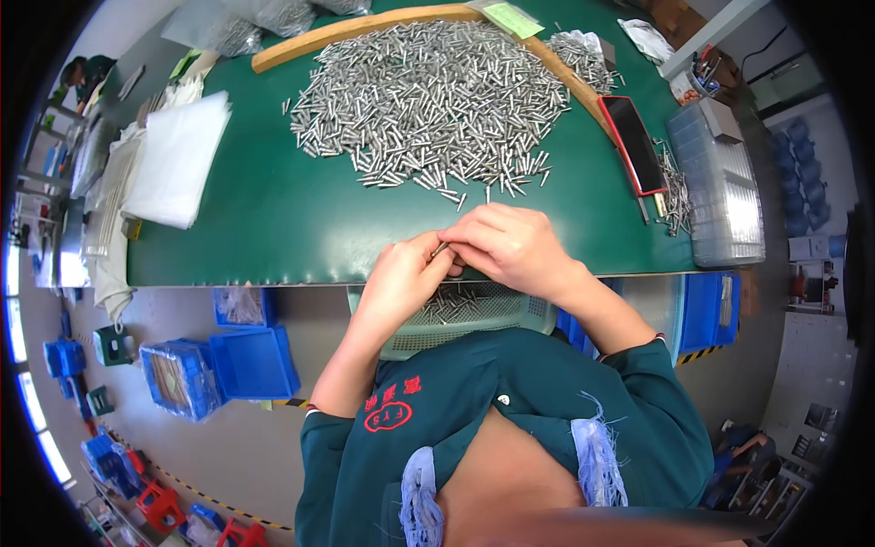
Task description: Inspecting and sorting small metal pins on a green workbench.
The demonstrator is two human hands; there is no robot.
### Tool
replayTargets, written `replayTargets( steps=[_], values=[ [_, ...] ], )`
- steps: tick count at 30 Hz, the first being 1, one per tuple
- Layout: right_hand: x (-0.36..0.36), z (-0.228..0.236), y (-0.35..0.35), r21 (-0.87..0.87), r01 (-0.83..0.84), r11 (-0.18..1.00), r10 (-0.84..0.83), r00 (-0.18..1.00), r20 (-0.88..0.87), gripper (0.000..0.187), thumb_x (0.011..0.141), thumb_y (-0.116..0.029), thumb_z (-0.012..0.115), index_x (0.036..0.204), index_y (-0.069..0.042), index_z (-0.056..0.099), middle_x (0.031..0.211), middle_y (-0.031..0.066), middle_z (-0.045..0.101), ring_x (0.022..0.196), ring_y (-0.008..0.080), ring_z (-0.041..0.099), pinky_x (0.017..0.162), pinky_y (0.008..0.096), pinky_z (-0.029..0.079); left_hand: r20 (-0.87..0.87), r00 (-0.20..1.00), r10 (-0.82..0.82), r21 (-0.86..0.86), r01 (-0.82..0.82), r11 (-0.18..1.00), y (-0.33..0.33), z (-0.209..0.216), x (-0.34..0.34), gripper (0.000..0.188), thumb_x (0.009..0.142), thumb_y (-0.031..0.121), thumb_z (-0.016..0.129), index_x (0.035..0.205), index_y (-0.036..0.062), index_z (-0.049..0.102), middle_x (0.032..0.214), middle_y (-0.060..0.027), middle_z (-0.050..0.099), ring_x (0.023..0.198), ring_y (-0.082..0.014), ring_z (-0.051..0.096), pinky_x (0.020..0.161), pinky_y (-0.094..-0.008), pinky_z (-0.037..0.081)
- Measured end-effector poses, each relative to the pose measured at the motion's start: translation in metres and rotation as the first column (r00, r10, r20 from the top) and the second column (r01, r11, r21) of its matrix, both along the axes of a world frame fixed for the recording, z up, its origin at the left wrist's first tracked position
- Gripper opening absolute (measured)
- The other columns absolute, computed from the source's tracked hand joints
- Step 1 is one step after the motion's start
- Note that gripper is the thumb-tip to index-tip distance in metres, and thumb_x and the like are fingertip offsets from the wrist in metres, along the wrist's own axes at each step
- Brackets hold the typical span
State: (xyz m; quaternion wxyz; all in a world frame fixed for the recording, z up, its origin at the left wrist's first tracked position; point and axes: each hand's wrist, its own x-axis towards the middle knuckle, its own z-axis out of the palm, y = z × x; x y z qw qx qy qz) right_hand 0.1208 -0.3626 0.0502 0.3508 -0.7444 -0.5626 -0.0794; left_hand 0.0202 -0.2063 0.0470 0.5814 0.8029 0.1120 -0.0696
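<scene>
Both my hands meet over the near edge of the green table. My left hand [401, 278] is closed, pinching a small silver metal pin [439, 249] between thumb and fingers. My right hand [512, 244] is also closed, its fingertips on the same pin; its lower end is hidden by fingers. Just beyond lies a wide heap of similar metal pins [437, 100], a few strays scattered at its near side. Below my hands, a pale green mesh basket [519, 314] sits against my body with more small metal pieces inside.
A curved wooden strip [365, 29] borders the heap's far side. At right lie a red-framed phone-like device [632, 146], loose metal parts [674, 196] and stacked clear plastic boxes [729, 196]. White plastic sheets [178, 159] rest at left. Blue crates [255, 362] stand on the floor.
</scene>
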Motion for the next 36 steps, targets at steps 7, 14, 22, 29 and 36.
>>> replayTargets(
  steps=[7, 14, 22, 29, 36],
  values=[
    [0.005, 0.002, -0.006, -0.019, -0.024, 1.0, 0.025, 0.999, 0.043, 0.018, 0.072, -0.011, 0.073, 0.089, -0.011, 0.067, 0.078, 0.0009, 0.063, 0.067, 0.019, 0.062, 0.057, 0.0302, 0.05, -0.021, 0.998, -0.059, 0.043, 0.059, 0.997, -0.001, 0.005, 0.005, 0.021, 0.09, 0.014, 0.053, 0.098, 0.0002, 0.066, 0.082, -0.0126, 0.071, 0.077, -0.0251, 0.07, 0.071, -0.0346, 0.054],
    [0.003, 0.011, -0.005, -0.053, 0.054, 0.997, -0.052, 0.998, 0.037, 0.014, 0.073, -0.01, 0.071, 0.085, -0.008, 0.065, 0.077, 0.0023, 0.062, 0.068, 0.0198, 0.063, 0.058, 0.0312, 0.051, 0.132, 0.986, -0.102, 0.514, 0.02, 0.857, -0.007, 0.001, 0.015, 0.017, 0.085, 0.012, 0.055, 0.091, 0.0028, 0.067, 0.073, -0.0161, 0.067, 0.069, -0.034, 0.066, 0.065, -0.0415, 0.052],
    [0.005, 0.008, -0.001, -0.047, 0.109, 0.993, -0.099, 0.979, 0.179, 0.012, 0.073, -0.012, 0.071, 0.083, -0.009, 0.064, 0.078, 0.0019, 0.062, 0.067, 0.0187, 0.062, 0.059, 0.03, 0.051, 0.186, 0.981, -0.056, 0.567, -0.06, 0.821, -0.009, 0.005, 0.024, 0.016, 0.083, 0.012, 0.055, 0.088, 0.0033, 0.067, 0.073, -0.0175, 0.065, 0.071, -0.0378, 0.064, 0.066, -0.0454, 0.051],
    [0.017, 0.0, 0.005, -0.023, 0.013, 1.0, -0.006, 0.956, 0.293, 0.011, 0.075, -0.016, 0.065, 0.075, -0.01, 0.055, 0.07, 0.0024, 0.05, 0.065, 0.0176, 0.056, 0.054, 0.0301, 0.047, 0.127, 0.991, -0.045, 0.325, 0.001, 0.946, -0.002, 0.011, 0.024, 0.017, 0.084, 0.011, 0.052, 0.086, 0.0012, 0.065, 0.069, -0.0153, 0.066, 0.067, -0.0339, 0.066, 0.067, -0.0422, 0.053],
    [0.02, 0.003, 0.003, -0.15, -0.048, 0.988, 0.085, 0.964, 0.253, 0.013, 0.076, -0.013, 0.069, 0.083, -0.009, 0.059, 0.075, 0.0018, 0.056, 0.067, 0.0176, 0.06, 0.057, 0.0291, 0.05, 0.038, 0.998, -0.059, 0.204, 0.05, 0.978, 0.004, 0.005, 0.023, 0.017, 0.084, 0.012, 0.052, 0.084, 0.0002, 0.065, 0.073, -0.0114, 0.069, 0.069, -0.0288, 0.068, 0.07, -0.0389, 0.054]
  ],
)
